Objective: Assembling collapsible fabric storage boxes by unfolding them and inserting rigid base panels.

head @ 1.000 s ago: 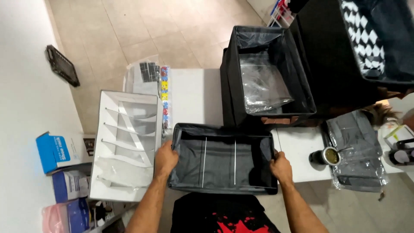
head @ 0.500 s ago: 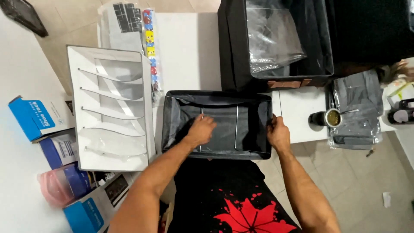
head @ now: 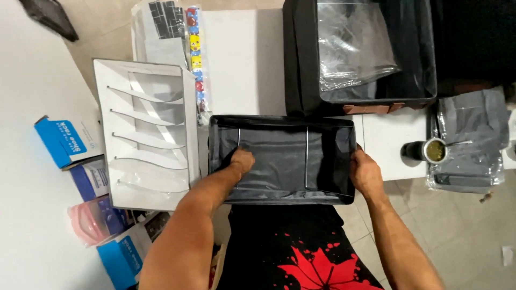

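1. My left hand (head: 243, 161) is now down inside the shallow black fabric storage box (head: 282, 159), curled and pressing on its grey floor panel near the left thin seam line; a second ago it was gripping the outside of the box's left wall, and half a second ago it was already reaching in.
2. My right hand (head: 365, 174) has kept its place, wrapped over the box's right wall with the fingers closed on the rim.
3. The box lies open side up on the near edge of the white table (head: 242, 59), right in front of my body, with its walls standing up.
4. With one hand moved inside, I judge the work has gone from holding the box to flattening its floor.
5. Behind it, touching or just beside its far edge, stands a taller black fabric bin (head: 360, 53) with crumpled clear plastic film inside.
6. To my left lies a white plastic rack with slanted slots (head: 145, 134), and beyond that blue cardboard packages (head: 64, 142).
7. To my right, a round metal cup (head: 434, 151) stands beside a grey bagged bundle (head: 473, 139).
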